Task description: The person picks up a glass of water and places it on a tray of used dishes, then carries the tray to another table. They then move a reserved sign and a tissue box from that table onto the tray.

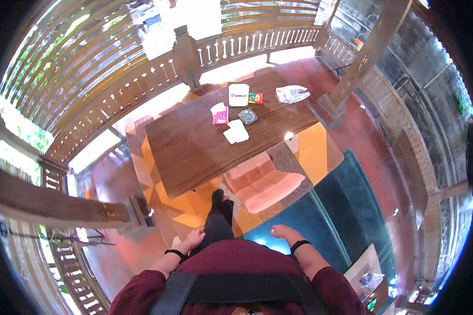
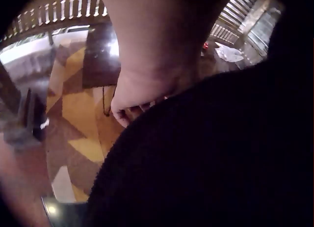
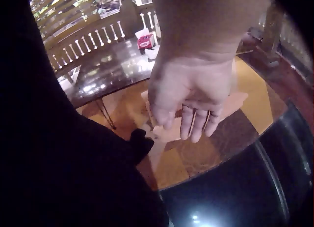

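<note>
My left hand (image 1: 195,239) hangs beside my left thigh, holding nothing. In the left wrist view its fingers are loosely bent, partly hidden behind dark clothing. My right hand (image 1: 283,231) hangs at my other side. The right wrist view shows that palm (image 3: 196,87) with relaxed, nearly straight fingers and nothing in them. Ahead stands a dark wooden table (image 1: 189,152). It bears a white sign with black lettering (image 1: 238,95), a pink tissue pack (image 1: 220,114), a glass ashtray (image 1: 248,116), white paper sheets (image 1: 236,132), a red and green packet (image 1: 256,98) and a crumpled clear plastic bag (image 1: 292,94).
A salmon padded chair (image 1: 263,184) stands at the table's near side, on a patterned orange and brown rug (image 1: 312,157). Dark glossy flooring (image 1: 326,210) spreads to the right. Wooden posts (image 1: 63,197) and a baluster railing (image 1: 257,44) surround the space. Behind me at right is another table (image 1: 360,270).
</note>
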`<state>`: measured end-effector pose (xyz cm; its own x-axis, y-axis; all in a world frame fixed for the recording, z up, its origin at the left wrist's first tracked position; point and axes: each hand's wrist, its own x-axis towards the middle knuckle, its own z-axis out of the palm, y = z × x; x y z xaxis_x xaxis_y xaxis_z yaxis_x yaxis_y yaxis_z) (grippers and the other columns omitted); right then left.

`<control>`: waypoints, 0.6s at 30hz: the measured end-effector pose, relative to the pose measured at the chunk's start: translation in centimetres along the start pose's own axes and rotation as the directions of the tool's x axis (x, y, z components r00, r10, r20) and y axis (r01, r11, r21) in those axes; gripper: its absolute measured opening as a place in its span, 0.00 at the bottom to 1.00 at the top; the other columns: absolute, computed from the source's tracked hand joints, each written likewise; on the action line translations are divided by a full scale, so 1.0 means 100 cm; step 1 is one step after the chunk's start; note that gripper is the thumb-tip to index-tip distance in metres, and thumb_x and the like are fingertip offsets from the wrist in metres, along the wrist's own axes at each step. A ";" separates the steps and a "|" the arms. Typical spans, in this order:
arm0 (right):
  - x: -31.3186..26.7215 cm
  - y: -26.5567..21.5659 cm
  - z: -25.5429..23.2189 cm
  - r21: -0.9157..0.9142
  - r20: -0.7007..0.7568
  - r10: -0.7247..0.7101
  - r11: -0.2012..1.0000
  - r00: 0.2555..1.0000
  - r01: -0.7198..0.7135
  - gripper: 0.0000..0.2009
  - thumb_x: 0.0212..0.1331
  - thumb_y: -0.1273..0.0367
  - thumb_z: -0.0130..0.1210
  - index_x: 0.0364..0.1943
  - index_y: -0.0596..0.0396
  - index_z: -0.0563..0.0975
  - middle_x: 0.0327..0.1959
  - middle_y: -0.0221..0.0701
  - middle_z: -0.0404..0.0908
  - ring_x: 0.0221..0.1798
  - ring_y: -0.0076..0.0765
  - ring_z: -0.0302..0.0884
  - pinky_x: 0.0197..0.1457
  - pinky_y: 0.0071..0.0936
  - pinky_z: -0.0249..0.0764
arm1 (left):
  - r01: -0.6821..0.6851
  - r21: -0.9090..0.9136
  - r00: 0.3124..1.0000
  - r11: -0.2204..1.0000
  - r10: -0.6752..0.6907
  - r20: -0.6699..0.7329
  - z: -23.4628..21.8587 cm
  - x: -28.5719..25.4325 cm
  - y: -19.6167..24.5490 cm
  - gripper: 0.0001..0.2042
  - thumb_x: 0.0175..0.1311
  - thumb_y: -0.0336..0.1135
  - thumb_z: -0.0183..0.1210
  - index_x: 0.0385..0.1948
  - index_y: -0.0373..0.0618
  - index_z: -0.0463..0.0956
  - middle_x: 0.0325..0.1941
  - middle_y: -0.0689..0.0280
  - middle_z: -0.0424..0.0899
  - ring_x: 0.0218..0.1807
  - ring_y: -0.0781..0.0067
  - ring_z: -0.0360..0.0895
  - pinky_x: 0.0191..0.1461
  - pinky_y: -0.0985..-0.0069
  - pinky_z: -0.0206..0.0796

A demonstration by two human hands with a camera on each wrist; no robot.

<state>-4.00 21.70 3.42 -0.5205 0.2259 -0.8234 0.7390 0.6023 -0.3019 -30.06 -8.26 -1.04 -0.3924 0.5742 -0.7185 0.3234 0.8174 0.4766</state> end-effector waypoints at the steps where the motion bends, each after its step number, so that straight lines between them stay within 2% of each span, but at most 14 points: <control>1: 0.015 -0.003 -0.014 0.068 -0.027 0.009 0.998 1.000 -0.007 0.15 0.45 0.65 0.41 0.39 0.51 0.72 0.42 0.42 0.71 0.45 0.45 0.68 0.47 0.36 0.64 | -0.010 0.058 0.997 0.998 0.015 -0.078 -0.018 0.021 0.005 0.18 0.47 0.41 0.48 0.34 0.35 0.71 0.35 0.51 0.75 0.39 0.59 0.73 0.42 0.69 0.64; 3: 0.044 -0.008 -0.035 0.210 -0.076 0.031 0.978 0.997 -0.015 0.15 0.45 0.65 0.42 0.38 0.53 0.73 0.41 0.44 0.71 0.44 0.46 0.68 0.47 0.35 0.64 | -0.063 0.115 0.984 0.991 0.043 0.170 -0.070 0.070 0.005 0.19 0.47 0.42 0.48 0.35 0.35 0.71 0.34 0.53 0.76 0.38 0.61 0.73 0.41 0.69 0.64; 5: 0.097 -0.001 -0.039 0.216 -0.234 -0.038 0.972 0.972 0.090 0.14 0.45 0.64 0.43 0.36 0.52 0.73 0.38 0.42 0.73 0.42 0.44 0.70 0.45 0.35 0.65 | -0.047 0.118 0.883 0.992 -0.014 0.470 -0.134 0.105 0.017 0.19 0.48 0.43 0.49 0.35 0.37 0.71 0.32 0.56 0.76 0.35 0.67 0.73 0.37 0.70 0.66; 6: 0.119 0.000 -0.047 0.206 -0.314 -0.068 0.969 0.947 0.137 0.14 0.45 0.63 0.43 0.35 0.52 0.74 0.36 0.42 0.74 0.41 0.43 0.71 0.43 0.35 0.66 | 0.062 0.019 0.899 0.998 -0.064 0.433 -0.179 0.100 0.052 0.16 0.48 0.42 0.48 0.32 0.37 0.73 0.30 0.59 0.76 0.30 0.69 0.72 0.34 0.71 0.66; 7: 0.130 -0.009 -0.076 0.101 -0.069 -0.009 0.995 0.998 0.016 0.14 0.47 0.64 0.42 0.34 0.53 0.74 0.35 0.42 0.74 0.38 0.45 0.72 0.42 0.36 0.66 | -0.015 -0.102 0.897 0.995 0.059 0.439 -0.184 0.148 0.021 0.16 0.48 0.43 0.48 0.29 0.37 0.73 0.29 0.58 0.76 0.28 0.69 0.71 0.33 0.70 0.66; 8: 0.141 -0.016 -0.095 0.093 -0.146 -0.003 0.996 0.989 0.016 0.14 0.47 0.64 0.42 0.35 0.54 0.74 0.35 0.43 0.74 0.37 0.45 0.72 0.41 0.36 0.67 | -0.133 0.166 0.924 0.977 0.062 0.379 -0.191 0.205 -0.013 0.18 0.48 0.44 0.48 0.30 0.37 0.73 0.29 0.55 0.76 0.30 0.66 0.72 0.33 0.70 0.65; 9: 0.153 -0.023 -0.113 0.082 -0.222 0.001 0.996 0.975 0.018 0.14 0.48 0.64 0.41 0.35 0.55 0.73 0.34 0.43 0.74 0.36 0.45 0.72 0.40 0.35 0.67 | -0.068 0.222 0.955 0.973 -0.001 0.297 -0.247 0.177 0.059 0.18 0.47 0.44 0.48 0.31 0.36 0.72 0.32 0.51 0.75 0.35 0.61 0.73 0.37 0.69 0.64; 10: 0.165 -0.031 -0.132 0.072 -0.296 0.002 0.997 0.955 0.021 0.14 0.48 0.64 0.41 0.35 0.56 0.73 0.34 0.43 0.74 0.35 0.45 0.72 0.40 0.35 0.67 | -0.082 0.263 0.982 0.961 0.033 0.186 -0.263 0.206 0.061 0.17 0.46 0.42 0.47 0.31 0.35 0.72 0.33 0.51 0.75 0.37 0.58 0.73 0.38 0.68 0.64; 11: 0.167 -0.046 -0.159 0.171 -0.297 0.031 0.985 0.954 0.021 0.13 0.48 0.65 0.42 0.34 0.57 0.73 0.33 0.43 0.74 0.35 0.44 0.72 0.40 0.34 0.67 | -0.088 0.306 0.995 0.948 0.067 0.078 -0.275 0.231 0.058 0.17 0.46 0.41 0.47 0.30 0.35 0.71 0.35 0.50 0.75 0.39 0.55 0.72 0.40 0.68 0.63; 12: 0.170 -0.060 -0.186 0.270 -0.297 0.062 0.963 0.953 0.022 0.13 0.49 0.65 0.42 0.34 0.59 0.72 0.32 0.44 0.75 0.35 0.43 0.72 0.40 0.32 0.68 | -0.006 0.310 0.998 0.951 0.025 -0.054 -0.296 0.234 0.087 0.18 0.47 0.42 0.47 0.31 0.35 0.71 0.37 0.48 0.73 0.43 0.52 0.70 0.42 0.66 0.62; 13: 0.189 -0.063 -0.200 0.344 -0.295 0.071 0.938 0.953 0.037 0.12 0.48 0.66 0.44 0.34 0.59 0.72 0.31 0.42 0.75 0.35 0.41 0.72 0.39 0.31 0.68 | -0.059 0.273 0.997 0.960 0.071 -0.034 -0.309 0.251 0.096 0.17 0.48 0.43 0.48 0.33 0.38 0.71 0.34 0.52 0.75 0.37 0.58 0.73 0.38 0.69 0.64; 15: 0.220 -0.068 -0.216 0.451 -0.347 0.069 0.887 0.935 0.102 0.11 0.48 0.67 0.47 0.34 0.60 0.71 0.31 0.40 0.75 0.35 0.39 0.72 0.38 0.30 0.68 | 0.018 -0.073 0.997 0.997 -0.013 0.074 -0.312 0.289 0.109 0.16 0.50 0.43 0.49 0.35 0.41 0.70 0.31 0.59 0.75 0.33 0.65 0.72 0.35 0.72 0.64; 17: 0.253 -0.067 -0.229 0.504 -0.451 0.053 0.839 0.891 0.205 0.11 0.48 0.68 0.49 0.35 0.59 0.71 0.32 0.38 0.75 0.35 0.37 0.73 0.37 0.31 0.68 | 0.158 -0.467 0.975 0.870 -0.063 0.212 -0.307 0.322 0.137 0.14 0.52 0.40 0.49 0.37 0.44 0.67 0.27 0.69 0.72 0.26 0.77 0.67 0.31 0.79 0.62; 18: 0.269 -0.065 -0.233 0.549 -0.455 0.071 0.807 0.888 0.216 0.11 0.48 0.68 0.49 0.35 0.59 0.71 0.32 0.37 0.75 0.34 0.35 0.72 0.36 0.31 0.68 | 0.144 -0.509 0.969 0.849 -0.015 0.248 -0.306 0.329 0.160 0.14 0.53 0.40 0.49 0.38 0.43 0.66 0.28 0.69 0.71 0.28 0.78 0.67 0.33 0.79 0.62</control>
<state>-32.82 41.72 -5.60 -0.6039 0.5919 -0.5339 0.7188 0.1148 -0.6857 -64.10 25.09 -1.54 -0.1713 0.5327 -0.8288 -0.2202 0.7993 0.5592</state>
